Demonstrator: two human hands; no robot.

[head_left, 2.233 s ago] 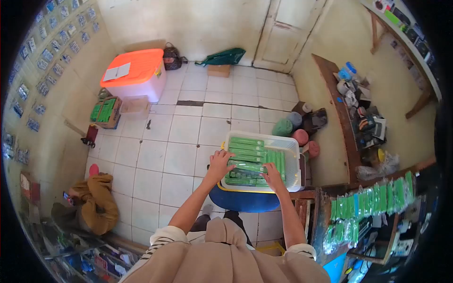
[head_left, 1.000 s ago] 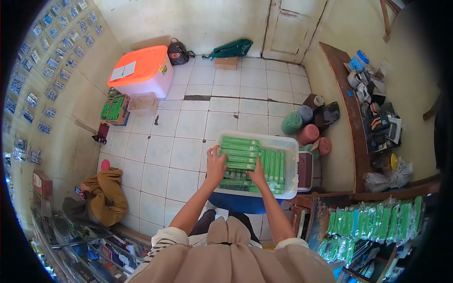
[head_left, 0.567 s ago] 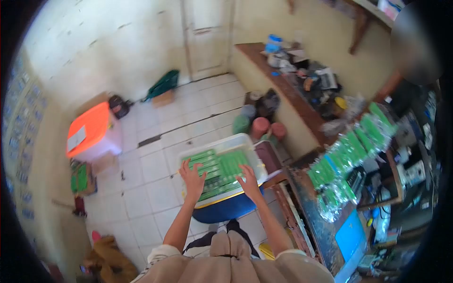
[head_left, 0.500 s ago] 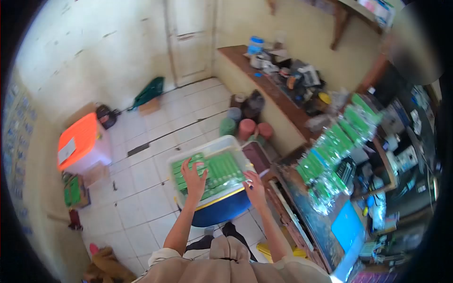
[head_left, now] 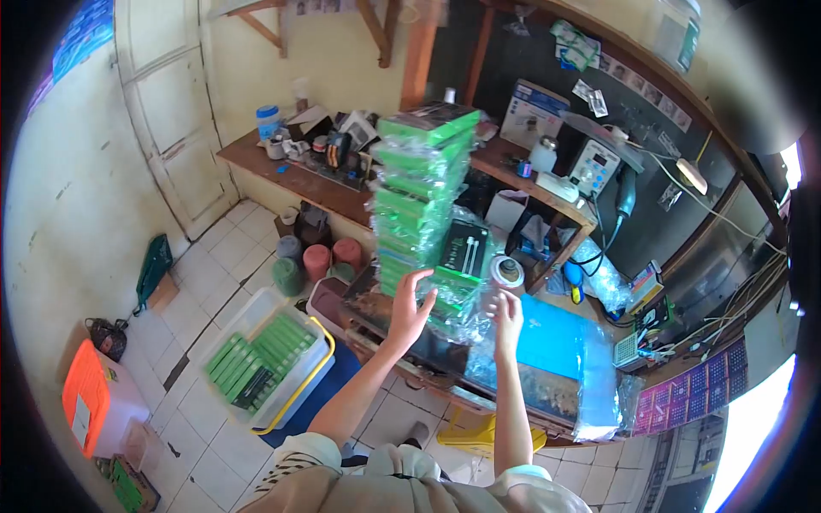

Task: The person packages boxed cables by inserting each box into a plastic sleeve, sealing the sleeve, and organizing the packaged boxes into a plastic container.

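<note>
Seemingly part-way: green boxes point(head_left: 286, 338) lie in rows inside the crate point(head_left: 311, 363), while a tall wrapped stack point(head_left: 415, 209) stands near the desk's point(head_left: 543, 395) left end; left hand point(head_left: 410, 309) and right hand point(head_left: 507, 321) hang beside it, fingers parted, apparently empty (contact unclear).

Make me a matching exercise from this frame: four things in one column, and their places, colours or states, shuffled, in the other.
Things:
1. left hand
2. white plastic basket
3. storage bin lid
4. blue sheet

Places, colours and states:
A. orange, with paper lying on it
B. flat on the workbench
C. open, in front of the tall stack of plastic-wrapped boxes
D. on the floor side of the room, holding rows of green boxes

Right pairs: 1-C, 2-D, 3-A, 4-B
</note>
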